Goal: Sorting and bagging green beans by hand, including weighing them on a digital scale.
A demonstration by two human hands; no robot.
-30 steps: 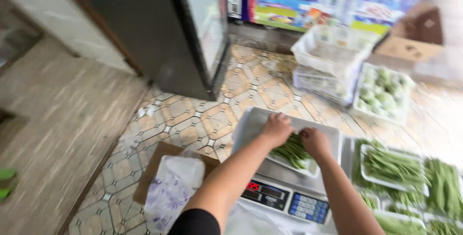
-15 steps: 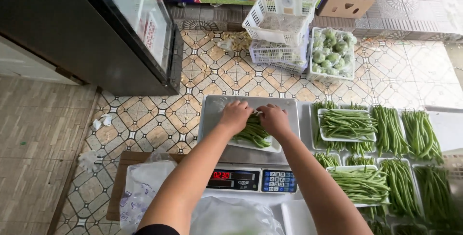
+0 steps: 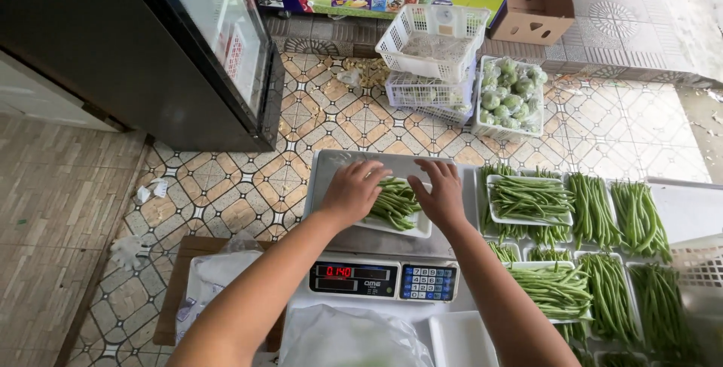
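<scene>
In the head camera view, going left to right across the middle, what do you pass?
Black fridge → left hand → green beans on the scale tray → right hand → tray of beans → loose bean bundles.

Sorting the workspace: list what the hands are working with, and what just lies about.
In hand:
left hand
right hand
white foam tray of green beans
steel digital scale

Lying about:
white plastic baskets
brown cardboard box
tray of round green fruit
</scene>
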